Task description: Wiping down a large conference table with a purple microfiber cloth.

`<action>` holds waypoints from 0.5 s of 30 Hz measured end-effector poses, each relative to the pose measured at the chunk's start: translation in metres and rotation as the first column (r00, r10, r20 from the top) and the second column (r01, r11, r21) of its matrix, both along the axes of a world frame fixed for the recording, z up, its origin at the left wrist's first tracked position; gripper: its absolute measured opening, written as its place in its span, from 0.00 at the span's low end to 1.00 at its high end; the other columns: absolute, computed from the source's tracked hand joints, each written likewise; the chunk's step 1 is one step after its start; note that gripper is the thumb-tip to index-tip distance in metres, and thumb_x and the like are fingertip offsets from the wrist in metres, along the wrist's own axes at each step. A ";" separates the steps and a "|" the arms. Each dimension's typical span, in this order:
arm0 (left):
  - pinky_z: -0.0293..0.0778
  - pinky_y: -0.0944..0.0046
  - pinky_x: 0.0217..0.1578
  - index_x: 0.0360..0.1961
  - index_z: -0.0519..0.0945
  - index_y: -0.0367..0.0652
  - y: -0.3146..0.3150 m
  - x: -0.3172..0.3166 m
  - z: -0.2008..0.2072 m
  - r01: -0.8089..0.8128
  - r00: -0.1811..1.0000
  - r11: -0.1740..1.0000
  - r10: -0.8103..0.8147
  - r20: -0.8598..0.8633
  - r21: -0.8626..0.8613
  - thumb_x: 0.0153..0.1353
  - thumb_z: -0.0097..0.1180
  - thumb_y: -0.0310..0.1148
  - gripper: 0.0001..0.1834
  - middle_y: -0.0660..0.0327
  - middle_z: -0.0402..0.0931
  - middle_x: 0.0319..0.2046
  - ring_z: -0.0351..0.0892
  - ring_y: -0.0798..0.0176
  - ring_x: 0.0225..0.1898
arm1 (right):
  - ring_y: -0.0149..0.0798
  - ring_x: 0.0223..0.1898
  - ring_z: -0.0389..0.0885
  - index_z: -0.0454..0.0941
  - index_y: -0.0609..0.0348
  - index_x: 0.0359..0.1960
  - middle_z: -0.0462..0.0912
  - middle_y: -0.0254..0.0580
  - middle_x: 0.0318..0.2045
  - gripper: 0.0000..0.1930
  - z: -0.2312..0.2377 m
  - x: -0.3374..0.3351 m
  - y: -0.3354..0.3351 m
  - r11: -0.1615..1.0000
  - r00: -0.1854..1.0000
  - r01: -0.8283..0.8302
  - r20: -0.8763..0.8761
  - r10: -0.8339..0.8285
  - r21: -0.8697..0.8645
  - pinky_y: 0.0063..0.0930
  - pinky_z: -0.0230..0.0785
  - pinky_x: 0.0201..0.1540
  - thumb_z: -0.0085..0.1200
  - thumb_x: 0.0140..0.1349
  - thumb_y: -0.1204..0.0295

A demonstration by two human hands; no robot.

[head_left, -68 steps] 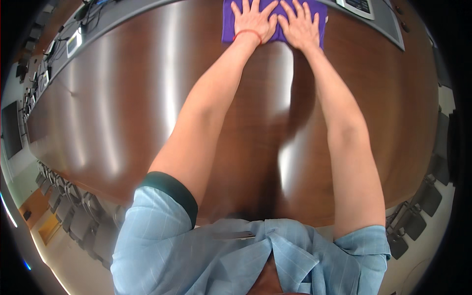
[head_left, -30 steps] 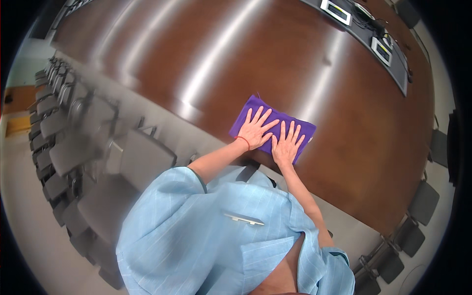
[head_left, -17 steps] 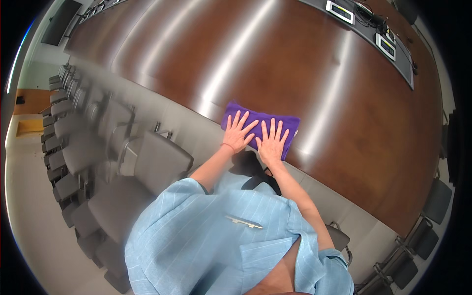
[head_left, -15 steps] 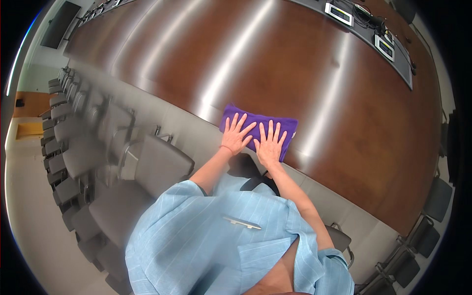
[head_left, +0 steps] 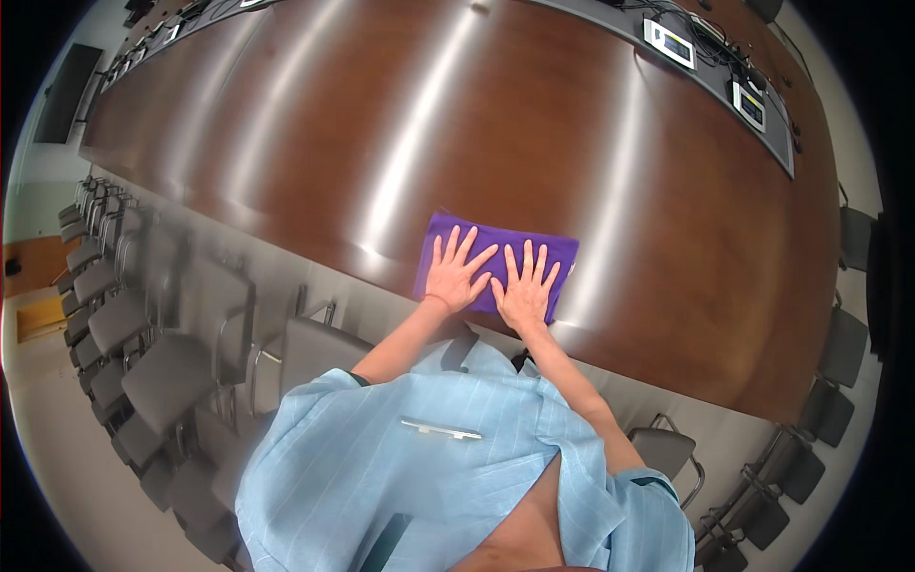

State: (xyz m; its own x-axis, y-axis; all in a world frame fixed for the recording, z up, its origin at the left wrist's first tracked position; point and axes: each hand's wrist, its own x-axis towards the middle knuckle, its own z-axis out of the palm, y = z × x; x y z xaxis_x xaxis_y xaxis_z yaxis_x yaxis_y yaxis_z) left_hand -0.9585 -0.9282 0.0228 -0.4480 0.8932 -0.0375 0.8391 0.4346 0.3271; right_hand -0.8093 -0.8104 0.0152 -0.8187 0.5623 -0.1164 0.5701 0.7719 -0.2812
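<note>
A folded purple cloth (head_left: pixel 488 238) lies on the glossy brown table (head_left: pixel 515 143), close to its near edge. Both of my hands press down on it with palms flat. On the cloth's left half rests my left hand (head_left: pixel 456 276), fingers spread, a thin reddish band at its wrist. My right hand (head_left: pixel 525 294) is spread over the right half. The two thumbs point toward each other and nearly meet. Parts of the cloth under the palms are hidden.
Along the table's far side runs a grey strip with white-framed devices (head_left: pixel 670 43) and black cables. Rows of grey chairs (head_left: pixel 167 377) stand to the left, one chair (head_left: pixel 664 448) at my lower right. More chairs (head_left: pixel 827 410) line the right.
The camera view has turned a little, so the table and chairs sit differently in the picture. My hands stay flat on the cloth, and the cloth looks slightly flatter and more squared to me.
</note>
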 end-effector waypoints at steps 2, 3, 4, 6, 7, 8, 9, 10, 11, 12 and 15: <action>0.38 0.31 0.78 0.76 0.69 0.74 0.012 -0.021 0.001 0.018 1.000 1.000 -0.018 0.019 -0.003 0.69 0.58 0.52 0.34 0.55 0.51 0.82 0.43 0.41 0.83 | 0.61 0.84 0.36 0.55 0.37 0.82 0.46 0.48 0.83 0.41 0.000 -0.021 0.014 1.000 1.000 0.012 0.018 -0.012 0.005 0.73 0.24 0.79 0.53 0.70 0.45; 0.39 0.30 0.78 0.76 0.68 0.74 0.018 -0.031 0.000 0.020 1.000 1.000 -0.020 0.022 -0.017 0.69 0.57 0.53 0.34 0.55 0.50 0.82 0.43 0.40 0.83 | 0.60 0.84 0.36 0.55 0.37 0.82 0.46 0.47 0.83 0.41 0.000 -0.031 0.019 1.000 1.000 0.015 0.025 -0.015 0.008 0.73 0.24 0.79 0.53 0.70 0.45; 0.39 0.30 0.77 0.77 0.68 0.74 0.025 -0.041 0.000 0.022 0.999 0.999 -0.021 0.024 -0.031 0.69 0.57 0.53 0.34 0.55 0.50 0.82 0.42 0.40 0.83 | 0.60 0.84 0.36 0.56 0.37 0.82 0.47 0.47 0.83 0.41 0.001 -0.041 0.024 1.000 0.999 0.024 0.033 -0.024 0.002 0.72 0.25 0.79 0.54 0.70 0.45; 0.38 0.29 0.77 0.77 0.67 0.74 0.041 -0.062 0.000 0.040 0.999 0.998 -0.039 0.023 -0.051 0.70 0.57 0.53 0.34 0.54 0.49 0.82 0.42 0.40 0.83 | 0.60 0.84 0.37 0.57 0.37 0.81 0.48 0.47 0.83 0.41 -0.001 -0.061 0.035 0.999 0.999 0.050 0.019 -0.050 0.011 0.73 0.26 0.79 0.55 0.69 0.45; 0.38 0.29 0.77 0.78 0.66 0.74 0.051 -0.073 0.000 0.043 0.999 0.997 -0.043 0.014 -0.069 0.70 0.56 0.53 0.35 0.54 0.49 0.82 0.42 0.39 0.83 | 0.60 0.83 0.38 0.58 0.37 0.81 0.49 0.48 0.83 0.40 -0.003 -0.071 0.043 0.998 0.998 0.062 -0.003 -0.062 0.021 0.73 0.26 0.79 0.55 0.69 0.46; 0.38 0.29 0.77 0.78 0.66 0.74 0.060 -0.083 0.000 0.052 0.999 0.996 -0.051 0.018 -0.072 0.70 0.56 0.53 0.35 0.54 0.49 0.82 0.42 0.39 0.83 | 0.60 0.83 0.38 0.58 0.37 0.81 0.49 0.48 0.83 0.40 -0.003 -0.082 0.052 0.997 0.997 0.071 0.001 -0.071 0.018 0.73 0.26 0.79 0.55 0.69 0.46; 0.38 0.28 0.77 0.78 0.65 0.73 0.072 -0.093 -0.002 0.047 0.999 0.997 -0.046 0.012 -0.061 0.71 0.55 0.53 0.34 0.54 0.49 0.82 0.42 0.39 0.83 | 0.61 0.83 0.39 0.59 0.37 0.81 0.50 0.48 0.82 0.40 -0.003 -0.092 0.064 0.997 0.997 0.070 -0.018 -0.070 0.030 0.73 0.28 0.79 0.55 0.69 0.46; 0.37 0.28 0.77 0.78 0.65 0.73 0.086 -0.103 -0.004 0.040 0.999 0.998 -0.040 0.005 -0.050 0.71 0.54 0.53 0.34 0.53 0.49 0.82 0.41 0.38 0.82 | 0.61 0.83 0.40 0.60 0.37 0.80 0.51 0.48 0.82 0.39 -0.003 -0.103 0.079 0.997 0.997 0.069 -0.038 -0.068 0.042 0.73 0.29 0.79 0.56 0.69 0.46; 0.37 0.28 0.77 0.78 0.65 0.73 0.103 -0.114 -0.006 0.047 0.999 0.998 -0.047 0.005 -0.051 0.71 0.54 0.53 0.34 0.53 0.49 0.82 0.41 0.38 0.82 | 0.61 0.83 0.40 0.60 0.37 0.80 0.51 0.48 0.82 0.39 -0.004 -0.117 0.097 0.996 0.996 0.076 -0.038 -0.075 0.041 0.73 0.29 0.79 0.56 0.69 0.46; 0.37 0.28 0.77 0.78 0.64 0.74 0.120 -0.124 -0.010 0.024 1.000 0.998 -0.024 -0.015 -0.050 0.73 0.51 0.54 0.33 0.54 0.48 0.83 0.41 0.39 0.83 | 0.61 0.83 0.41 0.60 0.37 0.80 0.52 0.48 0.82 0.39 -0.006 -0.130 0.115 0.996 0.996 0.066 -0.062 -0.062 0.065 0.73 0.30 0.79 0.56 0.69 0.47; 0.37 0.28 0.77 0.79 0.62 0.74 0.179 -0.167 -0.022 0.007 0.998 0.999 -0.009 -0.069 -0.036 0.75 0.47 0.54 0.32 0.55 0.47 0.83 0.40 0.39 0.83 | 0.59 0.83 0.42 0.60 0.37 0.80 0.53 0.46 0.82 0.38 -0.014 -0.177 0.172 0.991 0.994 0.086 -0.080 -0.078 0.102 0.72 0.31 0.79 0.54 0.70 0.47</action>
State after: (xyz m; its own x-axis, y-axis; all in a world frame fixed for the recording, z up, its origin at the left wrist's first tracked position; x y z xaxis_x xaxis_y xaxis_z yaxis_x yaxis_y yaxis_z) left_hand -1.1254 -0.7488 0.0007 -0.4435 0.8954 -0.0383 0.8627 0.4381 0.2525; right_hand -0.9867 -0.6388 0.0009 -0.7738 0.6334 0.0078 0.6125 0.7513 -0.2459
